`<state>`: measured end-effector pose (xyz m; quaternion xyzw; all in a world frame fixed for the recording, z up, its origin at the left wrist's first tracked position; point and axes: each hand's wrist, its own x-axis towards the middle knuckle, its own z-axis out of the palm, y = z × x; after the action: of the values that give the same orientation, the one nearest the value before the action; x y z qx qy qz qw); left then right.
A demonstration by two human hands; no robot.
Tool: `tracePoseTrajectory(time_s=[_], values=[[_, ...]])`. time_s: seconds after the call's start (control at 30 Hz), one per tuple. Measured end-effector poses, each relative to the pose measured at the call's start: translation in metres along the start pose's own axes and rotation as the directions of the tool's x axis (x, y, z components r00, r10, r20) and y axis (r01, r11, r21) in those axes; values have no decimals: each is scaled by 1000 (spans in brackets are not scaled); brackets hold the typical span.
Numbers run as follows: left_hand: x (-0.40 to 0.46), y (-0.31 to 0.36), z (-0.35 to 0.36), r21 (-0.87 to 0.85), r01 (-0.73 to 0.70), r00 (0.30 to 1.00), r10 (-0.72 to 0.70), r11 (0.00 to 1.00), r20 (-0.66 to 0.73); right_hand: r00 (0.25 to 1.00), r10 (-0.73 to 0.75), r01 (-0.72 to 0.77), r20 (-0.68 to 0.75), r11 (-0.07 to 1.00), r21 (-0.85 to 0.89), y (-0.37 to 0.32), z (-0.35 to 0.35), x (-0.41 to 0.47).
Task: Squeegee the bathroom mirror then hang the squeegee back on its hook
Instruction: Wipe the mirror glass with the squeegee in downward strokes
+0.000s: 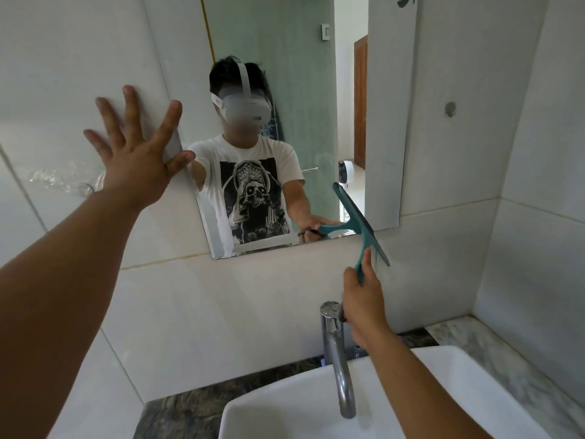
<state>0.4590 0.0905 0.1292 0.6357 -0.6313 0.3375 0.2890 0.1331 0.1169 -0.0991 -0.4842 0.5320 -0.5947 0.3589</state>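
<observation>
A frameless mirror (316, 90) hangs on the white tiled wall and reflects a person in a white printed T-shirt. My right hand (364, 299) grips the handle of a teal squeegee (364, 226). Its blade lies tilted across the mirror's lower right corner, and its lower end reaches past the bottom edge onto the tile. My left hand (139, 150) is spread flat on the wall at the mirror's left edge, with the thumb and forefinger touching the glass. A small round fixture (450, 108), possibly the hook, sits on the wall right of the mirror.
Directly under my right wrist stands a chrome tap (335, 353) over a white basin (427, 394). A dark marble counter (196, 403) runs along the wall. A clear plastic holder (63, 182) is fixed to the tile at the left. The side wall closes in on the right.
</observation>
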Motion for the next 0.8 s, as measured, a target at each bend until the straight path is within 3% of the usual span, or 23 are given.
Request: tracePoseTrajectory(time_s=[0.17,0.33,0.53,0.8], values=[[1,0,1,12,-5,1000,6,1000,-8,999,51,-50,-10,994,94,-14,41,-22],[1,0,2,39,-19,1000,19,999,-9,996,26,-35,85,993,111,-23,93,-70],[2,0,0,36,-9,1000,9,999,0,984,25,-36,175,997,64,-13,155,-118],[0,1,0,72,-4,1000,5,997,-13,975,21,-5,222,997,-72,-2,151,-123]])
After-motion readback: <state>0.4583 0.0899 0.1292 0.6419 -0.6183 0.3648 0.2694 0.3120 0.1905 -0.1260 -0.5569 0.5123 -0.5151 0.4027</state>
